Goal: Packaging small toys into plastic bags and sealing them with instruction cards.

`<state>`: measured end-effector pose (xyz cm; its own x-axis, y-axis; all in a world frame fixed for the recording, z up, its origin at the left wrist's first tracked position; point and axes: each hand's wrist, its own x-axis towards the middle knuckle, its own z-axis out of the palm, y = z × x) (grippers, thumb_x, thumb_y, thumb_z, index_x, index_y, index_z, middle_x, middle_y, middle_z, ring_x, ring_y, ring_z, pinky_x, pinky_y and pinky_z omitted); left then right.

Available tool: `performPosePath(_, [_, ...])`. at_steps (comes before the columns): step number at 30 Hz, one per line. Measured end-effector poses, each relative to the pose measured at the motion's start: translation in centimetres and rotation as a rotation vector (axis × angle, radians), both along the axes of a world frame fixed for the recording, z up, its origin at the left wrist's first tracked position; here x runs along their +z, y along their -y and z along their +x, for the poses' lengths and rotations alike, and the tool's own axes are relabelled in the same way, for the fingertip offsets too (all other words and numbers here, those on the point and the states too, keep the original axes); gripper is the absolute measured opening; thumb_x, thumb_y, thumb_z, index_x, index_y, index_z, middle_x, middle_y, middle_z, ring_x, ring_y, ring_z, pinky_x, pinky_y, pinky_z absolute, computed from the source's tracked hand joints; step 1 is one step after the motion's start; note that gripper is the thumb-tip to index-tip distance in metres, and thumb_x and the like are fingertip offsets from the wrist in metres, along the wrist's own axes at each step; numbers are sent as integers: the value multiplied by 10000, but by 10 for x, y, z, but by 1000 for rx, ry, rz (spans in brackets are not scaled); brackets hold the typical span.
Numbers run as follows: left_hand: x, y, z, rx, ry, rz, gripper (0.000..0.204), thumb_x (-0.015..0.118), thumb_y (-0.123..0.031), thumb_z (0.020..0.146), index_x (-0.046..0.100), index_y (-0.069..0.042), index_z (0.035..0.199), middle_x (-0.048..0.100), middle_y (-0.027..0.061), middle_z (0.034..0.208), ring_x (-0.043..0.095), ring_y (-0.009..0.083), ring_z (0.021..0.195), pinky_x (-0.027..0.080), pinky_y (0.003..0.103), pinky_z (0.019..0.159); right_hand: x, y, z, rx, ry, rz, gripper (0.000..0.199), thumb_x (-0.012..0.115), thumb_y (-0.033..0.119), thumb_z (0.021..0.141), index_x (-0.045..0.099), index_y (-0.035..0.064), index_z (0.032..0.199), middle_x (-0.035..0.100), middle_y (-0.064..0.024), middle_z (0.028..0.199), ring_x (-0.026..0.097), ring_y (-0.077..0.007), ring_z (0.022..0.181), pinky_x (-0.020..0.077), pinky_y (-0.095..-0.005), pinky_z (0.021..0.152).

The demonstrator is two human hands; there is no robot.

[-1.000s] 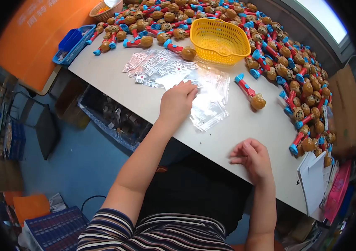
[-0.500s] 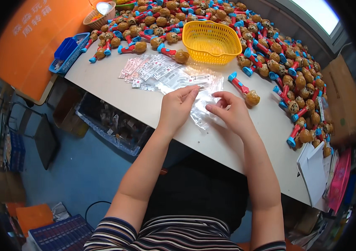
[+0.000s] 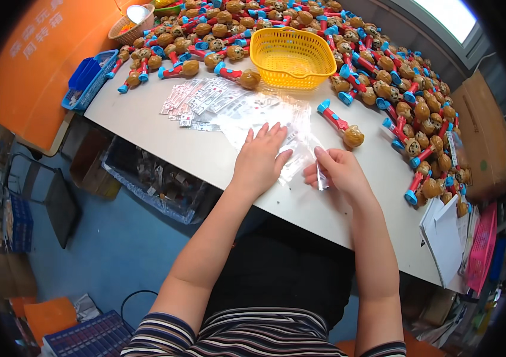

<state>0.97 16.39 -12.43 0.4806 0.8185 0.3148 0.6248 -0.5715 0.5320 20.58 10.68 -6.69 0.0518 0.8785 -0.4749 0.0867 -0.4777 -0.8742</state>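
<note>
My left hand [image 3: 260,159] lies with its fingers stretched over a spread of clear plastic bags [image 3: 242,113] printed with small marks. To its right, my right hand [image 3: 342,171] pinches the edge of one clear plastic bag [image 3: 322,178] between thumb and fingers. Some of that bag is hidden behind the fingers. Just beyond my right hand rests a single toy [image 3: 342,124] with a red handle, a blue end and a round brown head. A yellow perforated basket [image 3: 293,58] stands behind the bags.
A large heap of similar toys [image 3: 384,65] covers the table's back and right side. At the left edge sits a blue basket [image 3: 89,80]. White papers [image 3: 441,238] and a pink basket [image 3: 482,250] are at the right corner. A lined bin [image 3: 152,178] stands under the table.
My left hand has opened from a pinch and flattened onto the bags. My right hand has moved slightly right and nearer, and has closed on a bag's edge. The view has shifted a little.
</note>
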Motion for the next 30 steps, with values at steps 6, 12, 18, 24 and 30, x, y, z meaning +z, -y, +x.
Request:
performPosePath(6, [-3,0,3,71,-57,122,490,622,-257,927,537,-11,1342,506,214,1426,418,400,1367,280,532,1145,-2,21,7,-50,-79,52,251,629,220,974,648,-27,1012,715,-130,955,690,-139,759,569,-244,667])
performPosePath(12, [29,34,16,44,288,148,394,692,-204,878,615,23,1190,623,220,1254,582,387,1183,455,465,1005,-16,14,2,-156,-163,133,231,661,222,958,645,-6,922,716,-112,871,673,-120,727,551,-234,663])
performPosePath(18, [38,61,40,101,248,-78,368,681,-133,834,641,15,1169,690,236,992,684,369,862,544,416,764,-33,16,-10,-161,-142,323,266,709,221,933,620,27,774,693,-90,760,597,-91,629,464,-216,563])
performPosePath(24, [46,61,48,146,223,-141,198,635,-88,856,683,-13,1033,690,171,841,683,323,773,537,408,690,-40,17,-7,-139,-78,416,314,732,261,914,639,7,756,675,-60,715,595,-85,617,473,-215,548])
performPosePath(30, [36,44,36,308,358,99,114,636,-48,851,695,-5,939,692,172,855,679,322,780,531,399,702,-28,24,-5,-190,-177,313,208,715,175,921,636,6,829,676,-71,779,617,-96,666,500,-234,595])
